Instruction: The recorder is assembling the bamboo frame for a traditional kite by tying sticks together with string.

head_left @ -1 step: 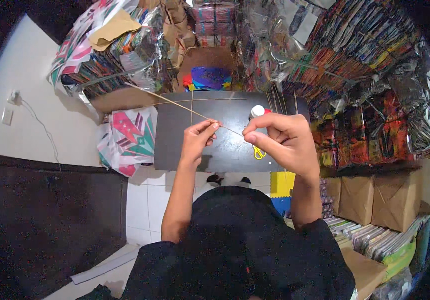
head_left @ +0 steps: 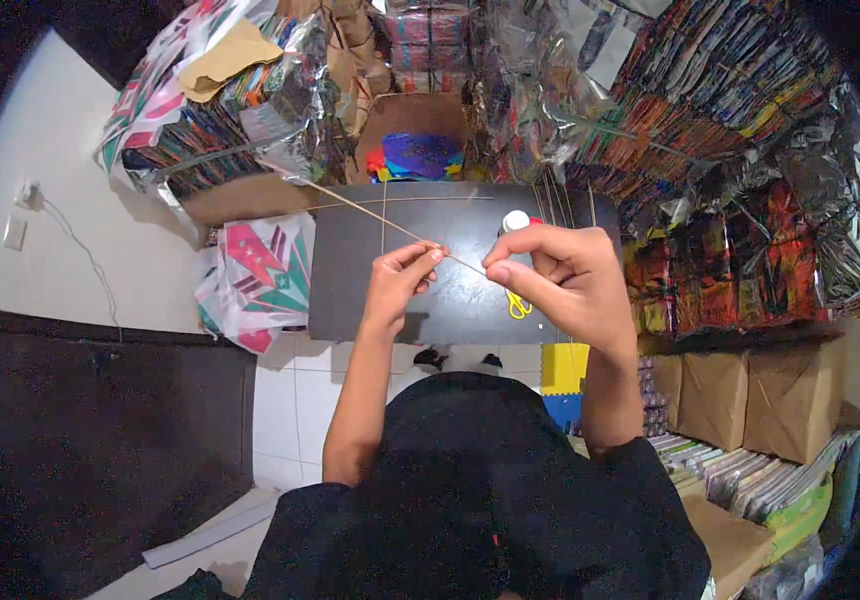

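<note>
**Thin stick pinched between both hands over a dark table**

Only the head view here, so that's what I'm going by.

The person is holding a long thin stick (head_left: 380, 218) up over a dark table (head_left: 350, 290). The left hand (head_left: 400, 285) is pinching it with thumb and fingertips closed tight around the shaft, and the right hand (head_left: 560, 280) is gripping the near end, fingers curled in narrow with the thumb pressing on top. The two hands are sitting just beside each other, with only a short stretch of stick showing between them. The rest of the stick is running away up and to the left, out past the table's far corner toward a stack of colourful printed sheets (head_left: 200, 120).

On the table a few more sticks (head_left: 550, 205) are lying near the far edge, a small white-capped bottle (head_left: 516, 220) is peeking out just behind the right hand, and yellow-handled scissors (head_left: 518, 303) are lying below that hand. A folded pink and green printed sheet (head_left: 260, 280) is hanging off the table's left side.

What could go wrong, in my opinion: that stick looks really thin, and with both grips bunched at one end, the long free end is working like a lever. Any twist or downward press could snap it right between the hands. The far tip could also snag on the stacked sheets, and the right hand is close enough to tip the bottle.
</note>
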`<control>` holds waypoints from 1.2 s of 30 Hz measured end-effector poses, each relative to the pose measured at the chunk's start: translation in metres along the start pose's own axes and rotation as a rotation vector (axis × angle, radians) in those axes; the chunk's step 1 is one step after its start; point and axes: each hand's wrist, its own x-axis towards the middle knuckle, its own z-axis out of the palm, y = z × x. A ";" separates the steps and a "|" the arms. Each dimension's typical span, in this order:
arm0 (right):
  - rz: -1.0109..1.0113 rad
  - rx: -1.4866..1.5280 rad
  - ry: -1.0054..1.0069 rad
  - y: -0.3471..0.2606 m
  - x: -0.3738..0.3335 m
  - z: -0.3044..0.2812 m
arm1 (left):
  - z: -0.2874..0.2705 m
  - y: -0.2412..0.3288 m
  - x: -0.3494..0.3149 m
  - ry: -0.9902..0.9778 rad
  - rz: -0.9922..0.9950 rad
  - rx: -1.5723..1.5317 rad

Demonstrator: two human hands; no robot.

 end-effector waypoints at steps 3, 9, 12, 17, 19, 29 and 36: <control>0.026 -0.038 0.053 0.007 0.008 0.003 | 0.009 0.001 -0.009 -0.161 -0.053 0.027; 0.100 -0.052 0.142 0.022 0.015 -0.003 | 0.006 -0.014 -0.018 -0.274 -0.157 0.012; 0.085 -0.054 0.209 0.023 0.018 -0.007 | 0.003 -0.018 -0.020 -0.273 -0.208 -0.015; 0.112 -0.095 0.228 0.030 0.018 -0.017 | -0.002 -0.020 -0.024 -0.260 -0.209 -0.052; 0.127 -0.029 0.254 0.034 0.018 -0.017 | -0.004 -0.021 -0.023 -0.263 -0.216 -0.074; 0.109 -0.131 0.282 0.044 0.022 -0.024 | -0.008 -0.020 -0.026 -0.248 -0.234 -0.062; 0.144 -0.064 0.217 0.031 0.014 -0.023 | -0.011 -0.026 -0.023 -0.156 -0.196 -0.089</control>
